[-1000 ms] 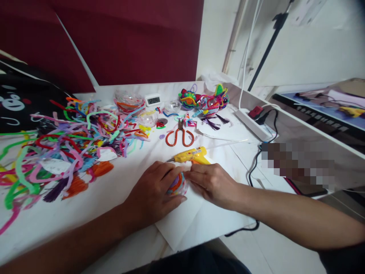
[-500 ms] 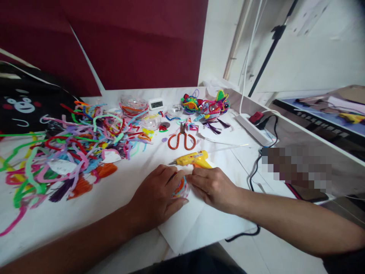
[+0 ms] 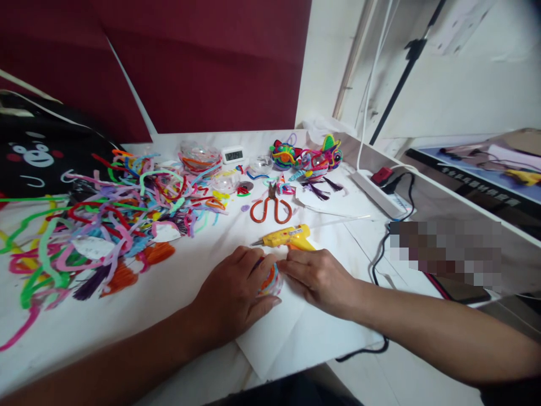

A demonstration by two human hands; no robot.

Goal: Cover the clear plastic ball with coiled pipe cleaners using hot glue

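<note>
My left hand (image 3: 234,293) wraps around a small round ball (image 3: 270,282), clear with coloured pipe cleaners on it, resting over a white paper sheet (image 3: 270,344). Its fingers cover much of the ball. My right hand (image 3: 319,279) has its fingertips pinched together against the ball's right side; whatever they pinch is hidden. Just beyond both hands lies a yellow hot glue gun (image 3: 287,235), its nozzle pointing left. Behind that, orange-handled scissors (image 3: 271,208) rest with their handles toward me.
A tangled heap of pipe cleaners (image 3: 105,225) spreads over the left side. Clear plastic half-shells (image 3: 224,181), a digital timer (image 3: 233,155) and finished colourful ornaments (image 3: 315,159) stand at the back. At right are a power strip (image 3: 372,189) and a black cable (image 3: 375,265).
The view has shifted slightly, so everything sits a little lower and further right. Both hands stay at the ball in nearly the same pose.
</note>
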